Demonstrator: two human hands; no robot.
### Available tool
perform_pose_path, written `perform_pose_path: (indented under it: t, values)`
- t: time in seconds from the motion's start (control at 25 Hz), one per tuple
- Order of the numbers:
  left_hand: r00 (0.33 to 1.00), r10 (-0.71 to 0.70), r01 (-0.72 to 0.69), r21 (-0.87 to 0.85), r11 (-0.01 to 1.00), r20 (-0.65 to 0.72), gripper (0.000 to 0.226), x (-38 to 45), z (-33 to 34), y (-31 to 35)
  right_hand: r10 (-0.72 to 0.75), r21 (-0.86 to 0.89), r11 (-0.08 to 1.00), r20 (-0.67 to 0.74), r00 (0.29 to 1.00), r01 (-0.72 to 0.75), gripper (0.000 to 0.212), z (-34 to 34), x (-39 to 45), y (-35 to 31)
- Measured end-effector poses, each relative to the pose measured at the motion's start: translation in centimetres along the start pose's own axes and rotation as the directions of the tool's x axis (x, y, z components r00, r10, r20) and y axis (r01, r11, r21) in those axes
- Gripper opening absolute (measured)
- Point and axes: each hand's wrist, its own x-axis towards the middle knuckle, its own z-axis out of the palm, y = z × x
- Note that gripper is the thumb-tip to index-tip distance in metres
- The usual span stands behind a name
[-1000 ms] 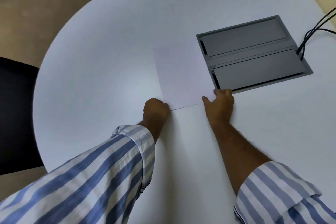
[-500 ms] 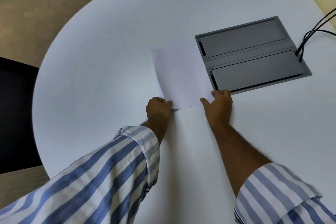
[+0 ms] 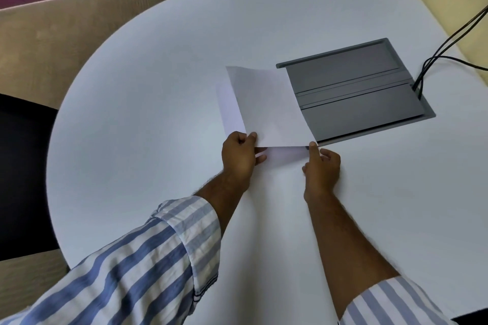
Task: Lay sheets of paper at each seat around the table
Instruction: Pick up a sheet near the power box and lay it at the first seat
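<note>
Soft even daylight, faint shadows, wide-angle edge bending.

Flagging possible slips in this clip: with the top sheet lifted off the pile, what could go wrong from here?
1. The top sheet, pinched only at its near corners by the left hand and right hand, could bend or crease.
2. The sheet underneath may cling and get dragged askew.
3. The lifted sheet overlaps the grey cable box; set down there, it could catch on its edge.
</note>
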Motion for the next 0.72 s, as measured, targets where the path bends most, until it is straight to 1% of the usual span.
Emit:
perform_pose_path:
  t: [0.04,0.08,0.12,0.16,0.2,0.24,0.28,0.36,0.4,0.48,0.56,0.6,0.64,0.72]
  values:
    - [1.0,-0.013,0.013,-0.036,0.999,0.022,0.026,-0.3,0.0,0.5,0.128,0.15,0.98,0.051,0.99,-0.134,0.042,-0.3,-0.4,-0.3]
    - [0.998,-0.022,0.026,-0.063,0.998,0.057,0.028,-0.7,-0.2,1.0,0.236,0.273,0.924,0.148,0.96,-0.269,0.044,-0.6,-0.7,-0.8]
    - [0.994,-0.031,0.039,-0.081,0.996,0.101,0.028,-1.0,-0.5,1.4,0.311,0.342,0.853,0.274,0.91,-0.395,0.048,-1.0,-0.8,-1.4]
    - [0.989,-0.039,0.052,-0.088,0.995,0.143,0.029,-1.4,-0.9,1.6,0.349,0.363,0.789,0.399,0.848,-0.496,0.052,-1.3,-0.8,-2.2]
    - [0.984,-0.046,0.061,-0.081,0.995,0.173,0.03,-1.7,-1.4,1.7,0.352,0.368,0.745,0.492,0.796,-0.557,0.055,-1.6,-0.6,-2.9]
    - [0.98,-0.051,0.065,-0.067,0.996,0.19,0.031,-1.9,-1.9,1.7,0.339,0.371,0.724,0.543,0.769,-0.581,0.052,-1.8,-0.2,-3.6]
    - [0.979,-0.056,0.066,-0.048,0.997,0.195,0.032,-2.0,-2.5,1.6,0.328,0.364,0.727,0.561,0.76,-0.583,0.043,-1.8,0.4,-4.3]
    - [0.979,-0.06,0.062,-0.007,0.998,0.193,0.032,-2.2,-3.5,1.4,0.33,0.265,0.8,0.554,0.764,-0.538,0.023,-1.7,1.6,-5.8]
    - [0.979,-0.056,0.055,0.013,0.998,0.197,0.031,-2.3,-4.0,1.2,0.34,0.154,0.856,0.552,0.762,-0.494,0.018,-1.7,2.1,-6.6]
    - [0.977,-0.042,0.027,0.074,0.997,0.208,0.029,-2.5,-4.7,0.9,0.364,-0.13,0.927,0.538,0.76,-0.352,0.019,-1.5,2.9,-7.6]
    - [0.976,-0.025,-0.004,0.13,0.992,0.217,0.028,-2.7,-5.2,0.6,0.336,-0.369,0.917,0.517,0.787,-0.15,0.029,-1.1,3.8,-8.0]
    - [0.976,-0.018,-0.014,0.142,0.99,0.219,0.027,-2.8,-5.5,0.6,0.276,-0.423,0.905,0.513,0.813,-0.04,0.032,-0.8,4.0,-8.0]
    - [0.976,-0.013,-0.019,0.144,0.989,0.216,0.027,-2.8,-5.7,0.6,0.191,-0.437,0.897,0.517,0.835,0.066,0.033,-0.5,3.9,-8.1]
    - [0.981,-0.017,-0.006,0.121,0.993,0.193,0.024,-2.9,-6.0,0.8,0.016,-0.422,0.874,0.523,0.852,0.242,0.029,0.0,3.4,-8.2]
